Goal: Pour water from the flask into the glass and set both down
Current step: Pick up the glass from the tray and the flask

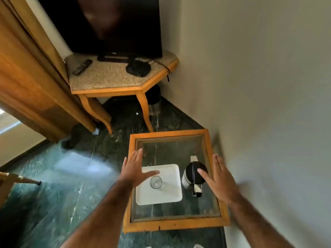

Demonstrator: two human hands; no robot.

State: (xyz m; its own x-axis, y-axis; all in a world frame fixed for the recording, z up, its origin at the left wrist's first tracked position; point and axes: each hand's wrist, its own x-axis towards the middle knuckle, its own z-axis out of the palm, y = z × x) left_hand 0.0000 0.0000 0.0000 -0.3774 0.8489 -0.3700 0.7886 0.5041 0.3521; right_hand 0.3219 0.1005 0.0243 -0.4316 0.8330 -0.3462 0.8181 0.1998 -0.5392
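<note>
A clear drinking glass stands upright on a white square tray, on a small glass-topped table with a wooden frame. To the tray's right stands a steel flask with a black lid and handle. My left hand hovers open above the tray's left edge, fingers spread, thumb pointing toward the glass. Over the table's right edge my right hand is open too, its thumb tip just over the flask's lid. Neither hand holds anything.
A pale wall runs close along the table's right side. Behind stands a wooden corner table carrying a black television, a remote and cables. A small bin sits under it. Orange curtains hang at left over green marble floor.
</note>
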